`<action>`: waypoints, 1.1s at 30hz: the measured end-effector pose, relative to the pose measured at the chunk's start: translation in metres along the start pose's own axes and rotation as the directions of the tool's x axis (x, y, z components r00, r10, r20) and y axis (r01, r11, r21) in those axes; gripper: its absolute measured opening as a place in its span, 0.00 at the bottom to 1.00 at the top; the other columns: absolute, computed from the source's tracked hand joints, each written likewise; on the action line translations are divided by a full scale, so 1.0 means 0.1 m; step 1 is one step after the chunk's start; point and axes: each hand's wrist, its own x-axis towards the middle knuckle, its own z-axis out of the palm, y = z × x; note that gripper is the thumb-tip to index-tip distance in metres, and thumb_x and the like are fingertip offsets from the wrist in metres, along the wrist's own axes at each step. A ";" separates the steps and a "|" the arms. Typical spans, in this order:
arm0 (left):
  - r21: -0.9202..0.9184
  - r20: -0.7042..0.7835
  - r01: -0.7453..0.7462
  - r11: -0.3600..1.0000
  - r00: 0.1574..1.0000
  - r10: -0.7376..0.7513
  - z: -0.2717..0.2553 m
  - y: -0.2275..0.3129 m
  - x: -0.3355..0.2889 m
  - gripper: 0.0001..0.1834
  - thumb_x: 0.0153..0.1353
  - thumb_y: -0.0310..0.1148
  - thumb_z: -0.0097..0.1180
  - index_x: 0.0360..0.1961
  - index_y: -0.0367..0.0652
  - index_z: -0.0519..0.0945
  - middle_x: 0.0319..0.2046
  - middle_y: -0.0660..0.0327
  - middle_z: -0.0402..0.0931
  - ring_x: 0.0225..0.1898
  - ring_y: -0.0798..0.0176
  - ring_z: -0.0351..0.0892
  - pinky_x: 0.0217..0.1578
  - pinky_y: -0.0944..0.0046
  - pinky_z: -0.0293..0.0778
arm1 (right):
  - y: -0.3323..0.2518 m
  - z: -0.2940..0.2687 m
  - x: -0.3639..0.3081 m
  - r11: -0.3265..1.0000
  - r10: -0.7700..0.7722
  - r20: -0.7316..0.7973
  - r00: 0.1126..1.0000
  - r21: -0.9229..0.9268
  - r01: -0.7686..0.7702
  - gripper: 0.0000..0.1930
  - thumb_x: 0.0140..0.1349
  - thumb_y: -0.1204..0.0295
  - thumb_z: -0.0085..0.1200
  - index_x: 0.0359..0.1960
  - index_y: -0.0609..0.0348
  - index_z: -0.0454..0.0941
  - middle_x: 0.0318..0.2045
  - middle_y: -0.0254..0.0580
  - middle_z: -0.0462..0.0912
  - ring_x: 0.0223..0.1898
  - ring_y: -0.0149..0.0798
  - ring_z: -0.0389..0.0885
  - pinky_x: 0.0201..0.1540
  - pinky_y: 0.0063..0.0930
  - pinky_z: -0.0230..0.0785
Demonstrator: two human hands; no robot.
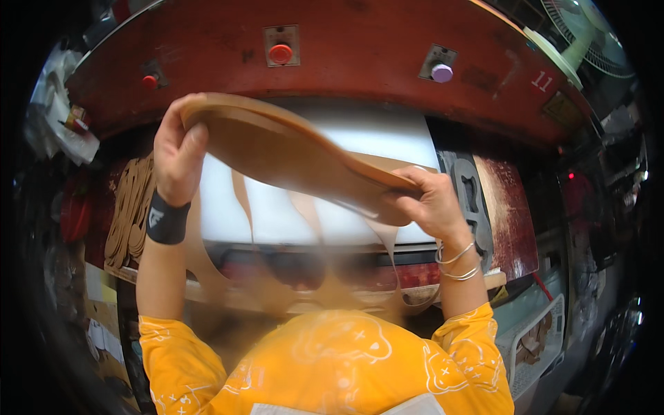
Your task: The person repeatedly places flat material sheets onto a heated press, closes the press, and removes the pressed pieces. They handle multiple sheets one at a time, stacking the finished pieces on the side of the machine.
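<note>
I hold a brown insole-shaped stack (290, 162) of thin layers up in front of me, tilted, its left end higher. My left hand (178, 152) is closed round its left end, thumb on the near side. At the lower right end, my right hand (434, 200) pinches it between thumb and fingers. Underneath is a white cutting board (273, 211), with narrow strips of a brown cut-out sheet (304, 211) lying across it. The sheet hangs over the near edge towards my body, partly blurred. The held stack hides part of the board.
Brown cut pieces (129, 214) lie stacked at the left. A grey shaped piece (477, 207) with openings sits right of the board. Beyond stands a red machine (360, 48) with a red button (280, 54). A fan (588, 41) is far right; a white basket (519, 346) is lower right.
</note>
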 end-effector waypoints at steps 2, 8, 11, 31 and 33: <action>0.179 0.104 0.138 0.974 0.982 -0.158 0.02 -0.18 -0.22 0.28 0.52 0.18 0.54 0.58 0.39 0.68 0.44 0.59 0.75 0.48 0.66 0.75 0.50 0.66 0.72 | 0.08 -0.09 -0.09 0.975 0.047 0.076 0.996 -0.221 -0.029 0.16 0.49 0.80 0.60 0.43 0.65 0.79 0.36 0.48 0.84 0.38 0.39 0.84 0.44 0.27 0.75; 0.621 0.280 0.157 0.768 0.871 -0.404 0.16 -0.57 -0.61 0.24 0.46 0.22 0.64 0.48 0.43 0.78 0.32 0.57 0.81 0.37 0.58 0.82 0.41 0.64 0.76 | 0.49 0.05 -0.33 0.947 0.089 0.207 0.974 -0.320 -0.018 0.18 0.49 0.81 0.60 0.45 0.60 0.78 0.41 0.49 0.81 0.44 0.48 0.80 0.47 0.32 0.73; 0.694 0.393 0.020 0.719 0.827 -0.402 0.24 -0.54 -0.49 0.21 0.46 0.25 0.66 0.45 0.45 0.81 0.33 0.55 0.81 0.36 0.52 0.81 0.40 0.61 0.76 | 0.56 0.17 -0.35 0.959 0.061 0.186 0.981 -0.284 -0.005 0.17 0.48 0.81 0.60 0.43 0.59 0.78 0.39 0.49 0.81 0.42 0.48 0.80 0.46 0.31 0.74; -0.209 0.010 -0.018 0.978 1.000 0.021 1.09 0.32 0.03 0.50 0.55 0.36 0.60 0.71 0.39 0.42 0.67 0.53 0.54 0.68 0.57 0.54 0.65 0.55 0.54 | -0.22 0.45 0.12 0.500 0.043 -0.102 0.994 0.863 0.067 0.23 0.65 0.61 0.54 0.55 0.66 0.69 0.47 0.40 0.79 0.48 0.30 0.76 0.53 0.26 0.67; -0.497 0.131 0.185 0.848 0.982 -0.137 1.31 0.11 -0.17 0.42 0.65 0.47 0.50 0.71 0.40 0.44 0.70 0.53 0.49 0.69 0.57 0.51 0.66 0.58 0.53 | -0.30 0.50 0.16 0.575 0.055 -0.209 0.976 0.806 0.140 0.19 0.64 0.66 0.56 0.52 0.65 0.72 0.45 0.38 0.80 0.45 0.29 0.76 0.51 0.24 0.68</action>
